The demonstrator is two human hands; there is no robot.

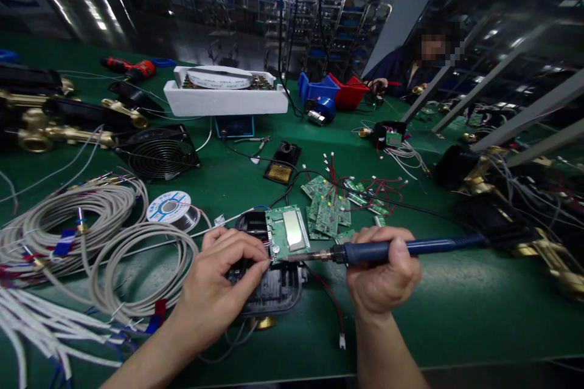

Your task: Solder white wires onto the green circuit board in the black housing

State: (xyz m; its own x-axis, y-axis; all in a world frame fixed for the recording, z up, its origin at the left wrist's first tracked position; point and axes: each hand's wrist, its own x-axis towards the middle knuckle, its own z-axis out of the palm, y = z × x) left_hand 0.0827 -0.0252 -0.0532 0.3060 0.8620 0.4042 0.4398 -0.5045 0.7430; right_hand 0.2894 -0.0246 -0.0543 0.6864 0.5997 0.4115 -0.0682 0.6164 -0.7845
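Note:
My right hand (pixel 382 273) is closed around the blue handle of a soldering iron (pixel 410 248), whose metal tip reaches left to the lower edge of a green circuit board (pixel 287 232) with a grey display panel. The board lies on a black plastic housing (pixel 274 285). My left hand (pixel 223 285) rests on the housing with thumb and fingertips pinched together right at the board's lower left corner, beside the iron's tip. What the pinch holds is too small to make out.
Coils of grey cable (pixel 82 231) and a solder spool (pixel 170 206) lie left. A pile of green boards with red wires (pixel 342 203), an iron stand (pixel 283 164), a black fan (pixel 157 155) and a white foam tray (pixel 225 97) sit behind. A person sits at far right.

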